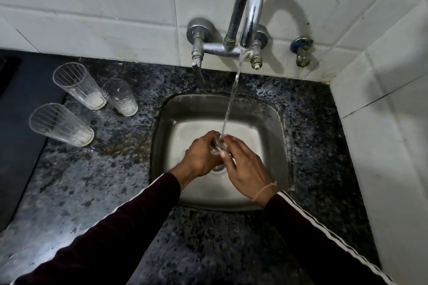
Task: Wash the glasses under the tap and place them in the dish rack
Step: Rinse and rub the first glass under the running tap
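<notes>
Glasses are what I am handling here, and the one in work is a small clear drinking glass (217,146) cupped between my hands over the square stainless steel sink (273,113), right where the stream from the curved chrome tap (249,4) lands. My left hand (200,154) curls round its left side and my right hand (245,166) wraps the other side, fingers bent against the wall; so both are grasping it, though it is so transparent and so covered by fingers and water that I can only guess at its outline.

I judge it light, rigid and brittle, and slick now that it is wet. A squeeze will not deform it, but a knock against the steel basin or the tap could chip it. The safe hold seems to be round the body with the whole palm, not by the thin rim.

Three more wait on the speckled dark granite counter (208,238) to the left of the sink: a tall ribbed clear tumbler (77,85) and a shorter clear glass with a patterned base (120,97) just beside each other, and another tall ribbed tumbler (60,125) nearer me. All stand upright, with a milky white residue at the bottom. No dish rack shows in this view.
</notes>
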